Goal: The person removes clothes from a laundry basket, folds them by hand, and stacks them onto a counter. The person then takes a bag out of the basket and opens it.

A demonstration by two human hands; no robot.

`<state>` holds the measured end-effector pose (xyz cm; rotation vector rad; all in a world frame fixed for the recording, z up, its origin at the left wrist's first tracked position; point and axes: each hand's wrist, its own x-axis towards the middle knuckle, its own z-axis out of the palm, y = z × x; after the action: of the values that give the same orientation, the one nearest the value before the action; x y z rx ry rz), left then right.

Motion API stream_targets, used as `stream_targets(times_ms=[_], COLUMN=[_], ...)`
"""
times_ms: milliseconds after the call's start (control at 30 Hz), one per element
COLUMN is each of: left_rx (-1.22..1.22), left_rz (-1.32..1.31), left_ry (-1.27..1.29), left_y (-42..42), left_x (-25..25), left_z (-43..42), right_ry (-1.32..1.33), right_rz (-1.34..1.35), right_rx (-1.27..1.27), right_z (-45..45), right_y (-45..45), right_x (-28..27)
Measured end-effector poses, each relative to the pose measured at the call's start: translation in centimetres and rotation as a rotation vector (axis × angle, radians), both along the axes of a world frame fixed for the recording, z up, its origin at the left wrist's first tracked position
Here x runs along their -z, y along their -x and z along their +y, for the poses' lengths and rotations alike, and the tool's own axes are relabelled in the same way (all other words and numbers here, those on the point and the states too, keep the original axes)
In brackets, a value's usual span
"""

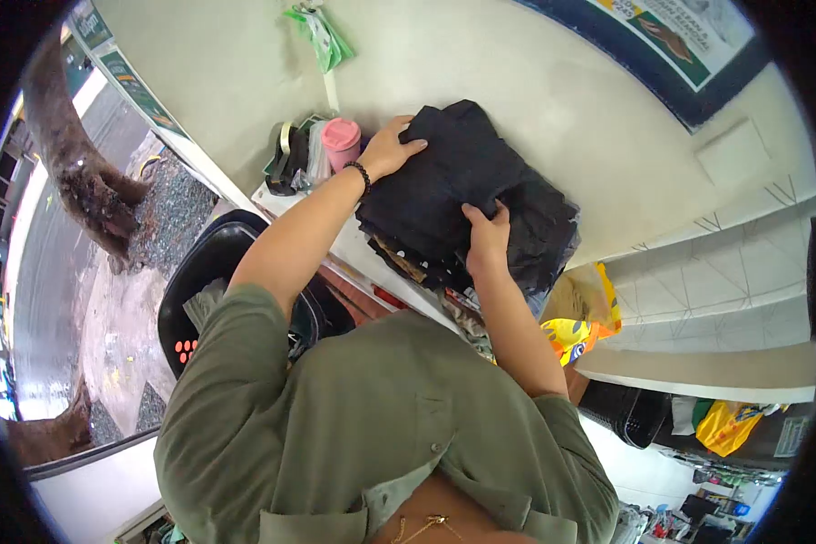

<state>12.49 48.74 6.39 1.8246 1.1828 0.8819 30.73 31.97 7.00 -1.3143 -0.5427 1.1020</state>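
A folded black garment (444,172) lies on top of a stack of folded dark clothes (539,231) on a white shelf against the wall. My left hand (390,150) holds the garment's upper left edge, its thumb on top of the cloth and its other fingers partly hidden at the edge. At the garment's lower right side, my right hand (488,238) grips the cloth between thumb and fingers. Some patterned cloth (399,261) shows in the stack below. A pink lidded tumbler (341,140) stands just left of my left wrist.
Dark items and a clear plastic bag (317,154) sit beside the tumbler. A black basket (210,263) is at the lower left. To the right are a yellow patterned bag (571,335) and a white curved counter (698,374). A green packet (322,38) hangs on the wall.
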Motion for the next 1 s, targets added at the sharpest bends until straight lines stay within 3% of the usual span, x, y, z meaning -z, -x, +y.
stream_targets(times_ms=[33,100,167,267,333,367,400,567,733,800,867,1000], left_rx=[0.016,0.048,-0.078,-0.133,-0.043,-0.002,0.041,0.119,0.085,0.016,-0.163,-0.711], left_rz=[0.053,0.159,0.229,0.218,0.298,0.567,0.64,0.564,0.333,0.163,0.232,0.805], left_ry=[-0.041,-0.129,-0.235,-0.507,-0.761,-0.693,-0.58,-0.537,-0.492,-0.263,-0.042,-0.086], left_y=[0.1,0.0,-0.8,-2.9,-3.9,-4.1,-3.9,-1.6,5.4,9.6,14.7,24.5], left_x=[-0.4,-1.0,-0.6,-2.6,-2.3,0.0,2.6,3.5,5.8,4.7,5.1,5.1], left_z=[-0.2,-0.5,-0.6,-3.7,-4.1,-4.7,-5.4,-6.7,-15.1,-19.7,-23.6,-32.4], right_ry=[-0.108,-0.161,-0.493,-0.367,-0.163,-0.018,0.029,-0.066,-0.057,-0.038,0.013,0.199], right_rz=[-0.118,-0.745,-1.023,-1.474,-1.673,-1.714,-1.601,-1.725,-1.75,-1.757,-1.716,-1.468], right_rx=[0.026,0.127,0.119,0.017,-0.164,-0.303,-0.337,-0.209,-0.213,-0.233,-0.277,-0.566], right_z=[-0.7,-1.7,-1.2,3.0,6.7,8.3,8.7,8.7,9.0,8.9,9.2,12.0], right_y=[0.9,2.1,2.3,1.7,0.2,-0.9,-1.4,-1.2,-1.3,-1.5,-1.6,-4.0], right_x=[-0.6,-2.8,-7.0,-8.4,-4.1,0.7,4.1,5.7,6.0,5.8,5.6,3.8])
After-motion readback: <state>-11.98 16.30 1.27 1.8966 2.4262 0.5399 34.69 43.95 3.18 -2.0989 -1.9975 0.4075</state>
